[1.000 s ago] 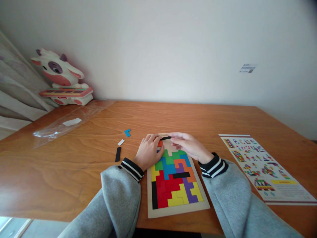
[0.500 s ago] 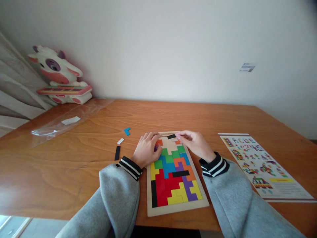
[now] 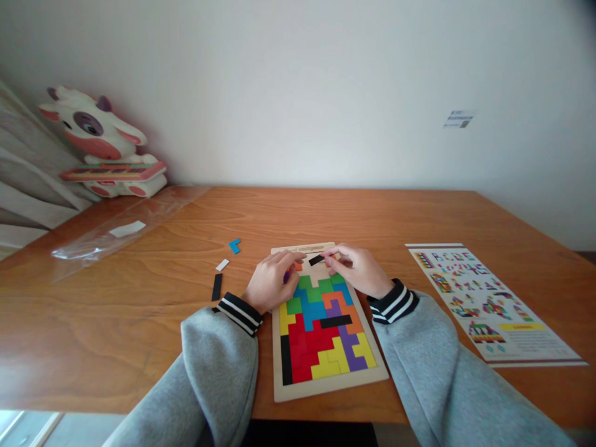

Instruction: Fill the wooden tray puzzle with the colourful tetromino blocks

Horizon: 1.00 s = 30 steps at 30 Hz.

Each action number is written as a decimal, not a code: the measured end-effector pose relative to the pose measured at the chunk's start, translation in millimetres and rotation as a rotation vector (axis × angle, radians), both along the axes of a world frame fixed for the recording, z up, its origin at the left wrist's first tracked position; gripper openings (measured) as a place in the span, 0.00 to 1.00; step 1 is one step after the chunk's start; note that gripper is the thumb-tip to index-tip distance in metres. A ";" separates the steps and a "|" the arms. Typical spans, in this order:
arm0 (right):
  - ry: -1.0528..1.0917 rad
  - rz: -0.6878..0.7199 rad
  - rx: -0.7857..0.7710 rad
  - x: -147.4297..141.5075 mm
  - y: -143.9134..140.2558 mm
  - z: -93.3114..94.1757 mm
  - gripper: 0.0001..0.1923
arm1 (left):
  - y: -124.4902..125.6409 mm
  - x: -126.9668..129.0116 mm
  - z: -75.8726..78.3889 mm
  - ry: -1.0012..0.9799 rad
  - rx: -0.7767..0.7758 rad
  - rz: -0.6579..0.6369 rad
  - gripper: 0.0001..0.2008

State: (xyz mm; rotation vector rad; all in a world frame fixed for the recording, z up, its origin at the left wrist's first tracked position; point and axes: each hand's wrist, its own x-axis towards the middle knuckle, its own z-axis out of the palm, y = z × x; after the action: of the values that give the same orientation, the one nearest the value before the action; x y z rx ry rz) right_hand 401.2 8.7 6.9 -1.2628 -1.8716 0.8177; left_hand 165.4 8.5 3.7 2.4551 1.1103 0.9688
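Hovering over the far end of the wooden puzzle board, both hands are being kept close together. A small black bar piece is being pinched at its right end by the fingertips of the right hand, fingers curled in around it; the piece is being held tilted, just above the unfilled top area of the board, near its far edge. The left hand is being rested on the board's upper left corner, fingers loosely bent and partly open, fingertips lying beside an orange piece; whether anything is being gripped by it cannot be told. The nearer part of the board is being taken up by fitted coloured blocks: green, blue, red, yellow, purple, plus a black bar lying flat among them.

Left of the board, loose pieces are being left on the surface: a black strip, a small white piece and a blue L-shaped piece, all well apart from the hands. A clear plastic bag is lying farther left. A printed pattern sheet is lying to the right of the board. A cow-shaped toy is being propped in the far left corner against the wall.
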 end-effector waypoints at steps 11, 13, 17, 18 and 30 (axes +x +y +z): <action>0.113 0.048 -0.021 -12.6 -4.4 -2.2 0.14 | 5.6 1.0 -7.2 -0.125 0.104 -0.050 0.08; 0.147 0.054 -0.033 -13.0 -4.1 -4.1 0.15 | 5.8 1.1 -7.6 -0.151 0.114 -0.068 0.07; 0.202 0.014 -0.038 -11.1 -3.0 -4.5 0.15 | 4.4 2.3 -4.8 -0.174 0.092 -0.056 0.07; 0.222 0.007 -0.043 -10.4 -2.7 -3.8 0.14 | 4.1 2.2 -3.8 -0.170 0.090 -0.049 0.07; 0.220 -0.086 -0.126 10.7 6.0 -4.3 0.16 | 6.1 -10.7 1.2 -0.050 0.182 0.037 0.07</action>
State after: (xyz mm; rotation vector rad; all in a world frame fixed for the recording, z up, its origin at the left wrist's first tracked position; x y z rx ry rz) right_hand 411.8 14.7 2.6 -1.2651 -1.6017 0.9984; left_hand 154.7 14.6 4.9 2.5436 1.0997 1.1838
